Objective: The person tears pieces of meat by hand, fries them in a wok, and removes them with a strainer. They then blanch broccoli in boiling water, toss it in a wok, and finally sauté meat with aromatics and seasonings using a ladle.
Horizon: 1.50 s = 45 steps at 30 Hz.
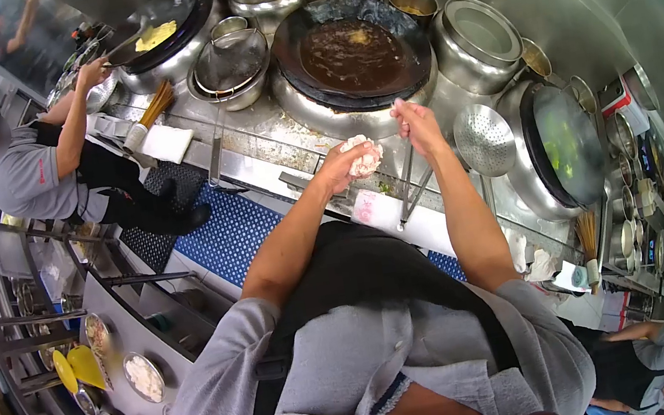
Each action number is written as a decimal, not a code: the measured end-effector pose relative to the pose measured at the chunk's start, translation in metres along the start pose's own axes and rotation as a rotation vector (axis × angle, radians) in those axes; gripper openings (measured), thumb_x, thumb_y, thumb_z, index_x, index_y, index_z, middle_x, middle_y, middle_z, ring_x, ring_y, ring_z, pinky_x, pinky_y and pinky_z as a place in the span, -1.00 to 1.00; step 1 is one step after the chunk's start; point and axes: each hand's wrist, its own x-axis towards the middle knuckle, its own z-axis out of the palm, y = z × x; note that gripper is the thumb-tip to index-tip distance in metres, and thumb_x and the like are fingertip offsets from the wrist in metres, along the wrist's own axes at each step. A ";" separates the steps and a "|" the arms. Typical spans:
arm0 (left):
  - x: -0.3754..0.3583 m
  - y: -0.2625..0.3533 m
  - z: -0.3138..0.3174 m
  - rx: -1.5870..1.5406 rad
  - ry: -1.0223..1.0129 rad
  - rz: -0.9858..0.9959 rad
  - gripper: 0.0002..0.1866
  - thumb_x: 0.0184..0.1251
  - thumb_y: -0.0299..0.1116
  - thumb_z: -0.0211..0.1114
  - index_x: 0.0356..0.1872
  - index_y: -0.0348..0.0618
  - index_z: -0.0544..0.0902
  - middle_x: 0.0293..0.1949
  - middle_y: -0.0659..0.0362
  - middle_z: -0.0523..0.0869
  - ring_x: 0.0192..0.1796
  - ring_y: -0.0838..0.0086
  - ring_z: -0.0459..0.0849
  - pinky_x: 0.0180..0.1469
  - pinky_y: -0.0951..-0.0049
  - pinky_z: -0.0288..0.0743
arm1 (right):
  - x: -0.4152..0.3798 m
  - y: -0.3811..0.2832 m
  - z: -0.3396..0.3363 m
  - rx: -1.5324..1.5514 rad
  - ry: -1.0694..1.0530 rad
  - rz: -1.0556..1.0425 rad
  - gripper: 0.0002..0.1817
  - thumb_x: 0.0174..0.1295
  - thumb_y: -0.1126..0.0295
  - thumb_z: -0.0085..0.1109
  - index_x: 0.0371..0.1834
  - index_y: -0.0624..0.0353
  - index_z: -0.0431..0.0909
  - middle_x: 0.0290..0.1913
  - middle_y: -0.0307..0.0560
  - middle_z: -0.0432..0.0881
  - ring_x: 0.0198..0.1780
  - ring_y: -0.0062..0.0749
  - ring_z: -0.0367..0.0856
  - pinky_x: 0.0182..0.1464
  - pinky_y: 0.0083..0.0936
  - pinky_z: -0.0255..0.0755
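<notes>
My left hand [337, 169] is closed around a clump of pale, wet-looking coated pieces [365, 156], held over the stove's front edge. What the pieces are cannot be told. My right hand [420, 127] is raised at the near rim of a large black wok [298, 84], fingertips pinched together. Whatever lies between those fingers is too small to make out. Dark brown oil [353, 58] fills the wok, with a patch of foam and light bits on its surface. Long metal utensil handles [408, 187] lean below my right hand, beside a perforated skimmer [485, 140].
On the right, a steaming wok [564, 143] holds greens. A mesh strainer [232, 63] rests on a pot at left. A co-worker [44, 173] tends another wok [190, 35] with yellow food. Behind me stands a counter [127, 302] with a bowl of white pieces [144, 377].
</notes>
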 end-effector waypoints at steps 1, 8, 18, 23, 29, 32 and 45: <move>0.002 -0.003 -0.004 -0.047 -0.029 0.007 -0.72 0.35 -0.37 0.38 0.01 -0.22 0.62 -0.13 0.11 0.78 -0.16 0.41 0.78 -0.18 0.35 0.69 | 0.006 -0.009 0.005 -0.054 0.049 0.004 -0.63 0.47 0.14 0.12 -0.42 0.16 0.56 -0.54 -0.26 0.49 -0.54 -0.62 0.36 -0.46 -0.59 0.29; 0.000 -0.008 0.005 0.264 0.134 0.135 -0.62 0.09 -0.55 0.46 -0.03 -0.39 0.62 -0.17 0.07 0.79 -0.16 0.44 0.77 -0.08 0.46 0.65 | 0.057 -0.051 0.044 -1.106 0.186 -0.530 -0.46 0.47 -0.08 -0.03 -0.36 0.19 0.63 -0.34 0.05 0.64 -0.25 0.03 0.60 -0.14 -0.08 0.48; 0.014 0.001 -0.008 0.222 0.236 0.324 -0.62 0.26 -0.55 0.29 0.11 -0.37 0.55 -0.06 0.08 0.74 -0.07 0.43 0.75 -0.01 0.42 0.65 | 0.019 -0.062 -0.005 -0.848 -0.141 -0.067 -0.68 0.31 0.44 0.14 0.11 0.21 0.64 -0.13 -0.04 0.76 -0.20 -0.41 0.71 -0.18 -0.41 0.60; 0.023 0.010 0.013 0.206 0.130 0.361 -0.66 0.33 -0.56 0.29 0.11 -0.33 0.53 -0.08 0.09 0.73 -0.10 0.45 0.73 -0.08 0.45 0.66 | -0.031 -0.036 0.030 -0.368 -0.347 -0.040 -0.79 0.33 0.43 0.24 -0.05 0.29 0.67 -0.29 -0.18 0.73 -0.31 -0.56 0.66 -0.23 -0.53 0.60; 0.016 0.018 0.020 0.096 0.171 0.283 -0.66 0.32 -0.50 0.33 0.08 -0.33 0.52 -0.13 0.10 0.72 -0.18 0.38 0.77 -0.18 0.36 0.73 | -0.020 -0.021 -0.003 -0.344 -0.109 -0.093 -0.75 0.25 0.49 0.33 -0.03 0.32 0.65 -0.31 -0.13 0.73 -0.35 -0.54 0.67 -0.25 -0.55 0.61; 0.021 0.013 0.012 0.051 0.106 0.261 -0.68 0.30 -0.50 0.35 0.05 -0.30 0.55 -0.16 0.10 0.73 -0.22 0.38 0.77 -0.22 0.35 0.73 | -0.033 -0.029 0.006 -0.259 -0.122 -0.019 -0.74 0.23 0.50 0.34 -0.02 0.33 0.64 -0.30 -0.11 0.73 -0.34 -0.54 0.67 -0.26 -0.57 0.60; 0.016 0.017 0.013 0.012 0.034 0.265 -0.66 0.25 -0.51 0.38 0.04 -0.23 0.57 -0.20 0.16 0.74 -0.24 0.47 0.76 -0.28 0.41 0.69 | -0.042 -0.032 0.019 -0.101 -0.329 0.077 -0.77 0.24 0.50 0.33 -0.05 0.29 0.62 -0.28 -0.13 0.71 -0.37 -0.59 0.64 -0.29 -0.63 0.58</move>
